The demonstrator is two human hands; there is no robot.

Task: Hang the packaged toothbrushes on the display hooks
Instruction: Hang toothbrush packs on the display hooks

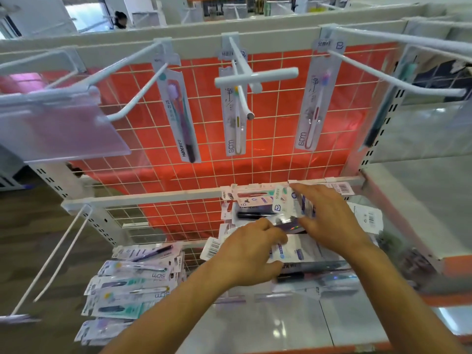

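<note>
Left hand (pixel 251 254), right hand (pixel 332 215) on toothbrush pack (pixel 288 225) over pile (pixel 255 198)

A white wire grid (pixel 281 159) is mounted above the left hand (pixel 250 254) and the right hand (pixel 329 215), and a red panel (pixel 158 139) is seen through it. The grid is framed by white slotted uprights (pixel 380 134). Beneath the hands a glossy pale shelf (pixel 281 325) is edged in orange, and overhead light is reflected on it. Brown wood-patterned flooring (pixel 30 238) is laid well to the left of the left hand. Far above and beyond the hands, bright windows (pixel 86 16) are glimpsed, and more white racks (pixel 229 11) are lined up there, blurred.
</note>
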